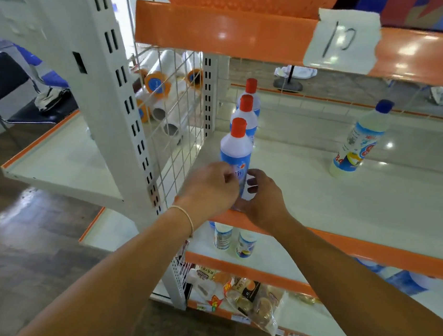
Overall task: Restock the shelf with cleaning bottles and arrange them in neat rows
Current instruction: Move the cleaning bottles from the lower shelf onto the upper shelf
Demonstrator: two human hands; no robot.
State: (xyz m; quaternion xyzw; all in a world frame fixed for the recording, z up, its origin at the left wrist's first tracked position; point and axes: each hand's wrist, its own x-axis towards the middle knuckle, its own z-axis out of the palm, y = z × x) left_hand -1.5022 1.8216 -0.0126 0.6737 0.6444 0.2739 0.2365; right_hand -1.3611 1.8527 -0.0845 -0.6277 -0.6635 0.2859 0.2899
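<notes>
Three white bottles with red caps and blue labels stand in a row running front to back at the left end of the white shelf. Both hands wrap the front bottle near its base at the shelf's orange front edge. My left hand holds its left side, my right hand its right side. Behind it stand the second bottle and the third bottle. A blue-capped bottle stands alone, leaning in view, farther right on the same shelf.
A wire grid panel closes the shelf's left end, with plastic rolls behind it. An orange shelf with a paper tag hangs above. The lower shelf holds two bottles; snack packets lie at the bottom. A black chair stands far left.
</notes>
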